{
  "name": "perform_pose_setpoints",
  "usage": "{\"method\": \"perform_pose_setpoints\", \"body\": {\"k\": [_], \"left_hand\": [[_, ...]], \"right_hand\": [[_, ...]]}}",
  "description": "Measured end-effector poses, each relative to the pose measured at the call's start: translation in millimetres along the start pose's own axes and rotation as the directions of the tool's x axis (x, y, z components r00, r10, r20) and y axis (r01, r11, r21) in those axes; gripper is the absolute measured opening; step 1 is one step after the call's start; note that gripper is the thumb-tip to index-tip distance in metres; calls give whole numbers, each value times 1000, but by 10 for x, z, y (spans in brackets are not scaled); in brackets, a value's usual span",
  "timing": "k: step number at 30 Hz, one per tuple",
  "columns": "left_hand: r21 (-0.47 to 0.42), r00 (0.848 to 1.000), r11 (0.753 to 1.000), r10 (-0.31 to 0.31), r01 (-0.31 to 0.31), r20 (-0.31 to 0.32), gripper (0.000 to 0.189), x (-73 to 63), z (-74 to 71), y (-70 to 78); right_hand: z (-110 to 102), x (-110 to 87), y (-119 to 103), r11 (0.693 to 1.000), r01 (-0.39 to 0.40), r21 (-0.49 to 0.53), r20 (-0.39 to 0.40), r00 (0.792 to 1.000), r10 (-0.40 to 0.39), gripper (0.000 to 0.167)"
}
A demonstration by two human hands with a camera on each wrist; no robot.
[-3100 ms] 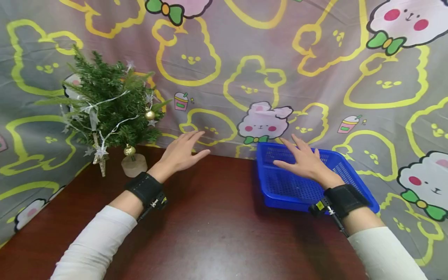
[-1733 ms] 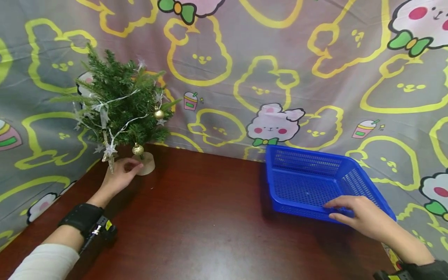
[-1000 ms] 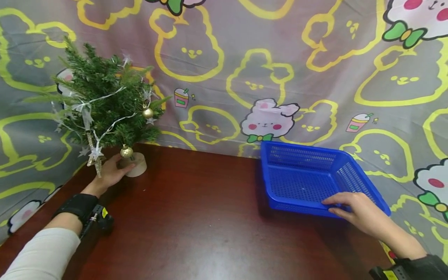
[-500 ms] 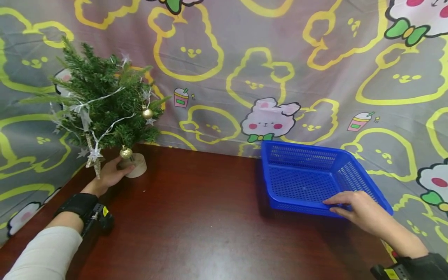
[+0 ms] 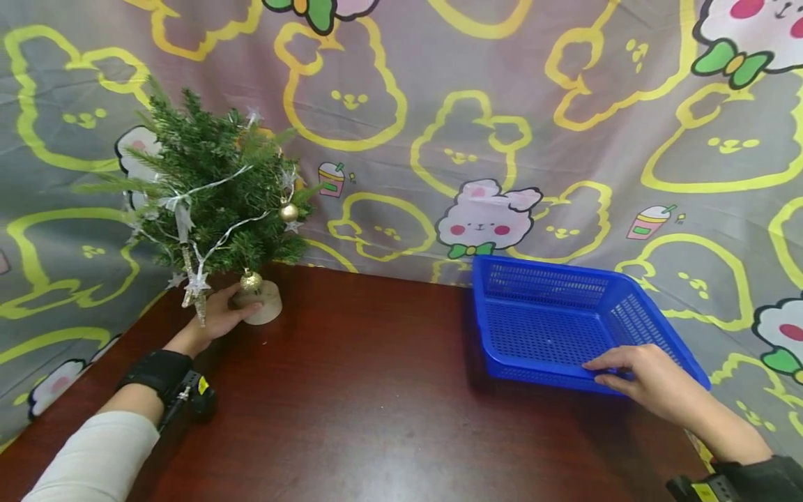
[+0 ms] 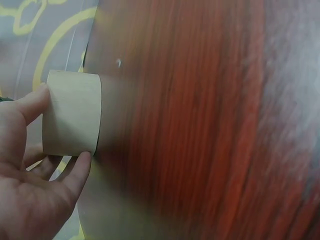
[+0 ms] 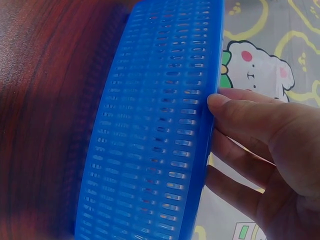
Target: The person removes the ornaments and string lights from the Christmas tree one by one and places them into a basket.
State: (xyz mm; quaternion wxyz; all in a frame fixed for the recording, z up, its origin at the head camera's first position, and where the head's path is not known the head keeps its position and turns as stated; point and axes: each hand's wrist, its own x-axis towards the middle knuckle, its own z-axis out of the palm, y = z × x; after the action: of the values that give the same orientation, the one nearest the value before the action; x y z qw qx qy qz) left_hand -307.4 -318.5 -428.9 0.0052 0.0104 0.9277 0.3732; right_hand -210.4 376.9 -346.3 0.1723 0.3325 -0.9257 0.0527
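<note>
In the head view a small artificial Christmas tree [image 5: 219, 188] stands upright at the table's back left, on a round pale wooden base [image 5: 268, 305]. My left hand [image 5: 218, 315] grips that base from its left side. The left wrist view shows the base [image 6: 72, 112] between thumb and fingers. At right, a blue plastic basket [image 5: 539, 373] sits on the table. My right hand [image 5: 655, 382] pinches its near rim. In the right wrist view, the thumb lies on the outer side of the rim of the slotted basket [image 7: 145, 130], with the other fingers behind it.
The tree carries gold balls [image 5: 251, 281], a white ribbon and star garland [image 5: 197, 279], and a glittery hanging ornament. A dark red-brown table [image 5: 376, 390] runs beneath everything. Behind it hangs a grey curtain [image 5: 376, 174] printed with cartoon animals.
Both hands have come down from above the table: the left onto the tree's base, the right onto the basket's near rim. Lately the tree has shifted slightly right and nearer.
</note>
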Motion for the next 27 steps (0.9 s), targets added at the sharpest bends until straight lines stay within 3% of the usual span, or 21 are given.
{"method": "perform_pose_setpoints", "body": {"k": [9, 17, 20, 24, 27], "left_hand": [[11, 998, 998, 60, -60, 15, 83, -52, 148, 237], [-16, 999, 999, 40, -39, 32, 81, -68, 340, 367], [-53, 997, 995, 80, -79, 16, 71, -76, 427, 415], [-98, 983, 979, 176, -180, -47, 57, -111, 525, 511], [-88, 974, 972, 211, -218, -79, 54, -131, 581, 594]], "right_hand": [[-25, 17, -7, 999, -46, 29, 43, 998, 44, 27], [-28, 18, 6, 997, -55, 47, 64, 997, 52, 25], [-26, 24, 12, 998, -38, 48, 48, 998, 36, 27], [-24, 31, 26, 998, -29, 62, 49, 998, 26, 26], [-27, 26, 30, 997, -33, 67, 54, 998, 30, 26]]}}
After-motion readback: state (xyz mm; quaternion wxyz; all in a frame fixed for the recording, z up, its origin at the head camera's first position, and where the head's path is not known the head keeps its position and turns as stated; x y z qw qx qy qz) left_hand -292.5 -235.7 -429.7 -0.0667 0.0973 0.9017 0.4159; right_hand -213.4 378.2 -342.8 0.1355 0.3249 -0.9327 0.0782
